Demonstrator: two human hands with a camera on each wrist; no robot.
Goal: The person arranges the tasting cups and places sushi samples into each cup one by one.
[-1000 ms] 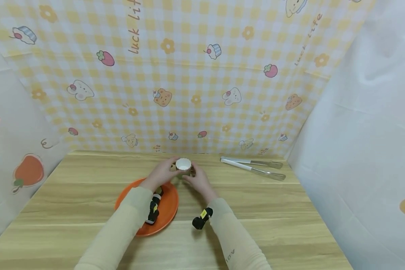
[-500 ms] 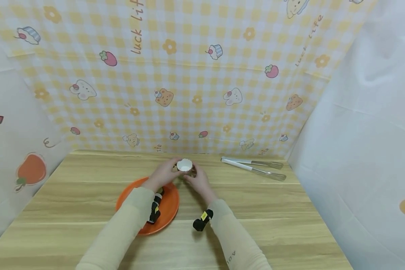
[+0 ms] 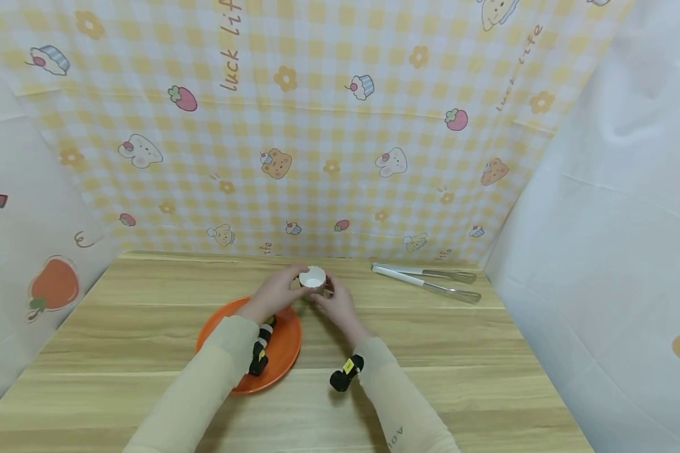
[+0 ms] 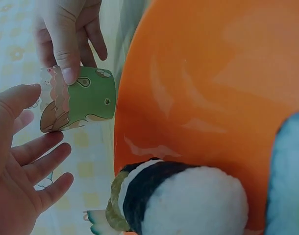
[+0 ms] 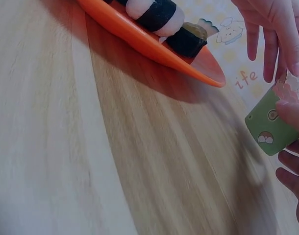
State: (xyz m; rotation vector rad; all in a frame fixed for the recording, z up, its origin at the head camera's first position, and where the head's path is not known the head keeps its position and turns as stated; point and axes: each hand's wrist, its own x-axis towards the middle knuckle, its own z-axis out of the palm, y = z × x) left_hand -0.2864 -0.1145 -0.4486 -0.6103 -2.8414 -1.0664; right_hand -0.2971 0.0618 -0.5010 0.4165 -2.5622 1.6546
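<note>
A paper baking cup (image 3: 313, 279) with a scalloped white rim is between my hands near the back of the table. Its side (image 4: 93, 95) is green with avocado and animal drawings. My left hand (image 3: 277, 292) holds it from the left, thumb in front at the rim and fingers around the far side. From the right, my right hand (image 3: 340, 308) grips it, thumb pressed on the green side. Below my left forearm, an orange plate (image 3: 283, 355) carries several sushi pieces; one is a white rice piece (image 4: 198, 200) with a dark band. The cup's contact with the table is unclear.
White-handled metal tongs (image 3: 402, 277) lie spread at the back right of the wooden table (image 3: 430, 365). A yellow checked cloth (image 3: 317, 126) hangs behind, with a white cloth (image 3: 617, 251) on the right side.
The cup and both hands have shifted slightly right in the head view, which itself has moved a little. The right forearm has turned slightly outward. Both hands stay at the cup.
</note>
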